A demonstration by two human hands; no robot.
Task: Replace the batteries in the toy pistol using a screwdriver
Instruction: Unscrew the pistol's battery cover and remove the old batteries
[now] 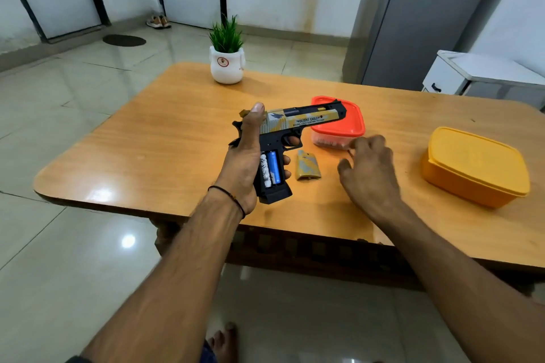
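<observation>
DESK: What do the fingers show?

PHOTOGRAPHER: The left hand [244,162] is wrapped round the grip of the toy pistol [298,122]. Its thumb lies up along the rear of the slide, its fingertips show past the far side of the grip, and one fingertip sits inside the trigger guard. The right hand [368,168] holds nothing. Its fingers are loosely curled and slightly blurred, above the tabletop just in front of the red-lidded box [351,124].

DESK: And the pistol?

PHOTOGRAPHER: It is held above the wooden table [147,150] with the barrel pointing right, the muzzle end crossing in front of the red lid. The side of the grip is open and two batteries sit side by side in it, a white battery [265,171] with print on it and a blue battery [273,166]. The camouflage cover [308,166] lies on the table just right of the grip, between the two hands.

DESK: Further out?

PHOTOGRAPHER: A yellow container [474,165] with its lid on stands at the right of the table, well apart from the pistol. A potted plant [226,59] stands near the far edge. A thin black cord [233,197] circles the left wrist.
</observation>
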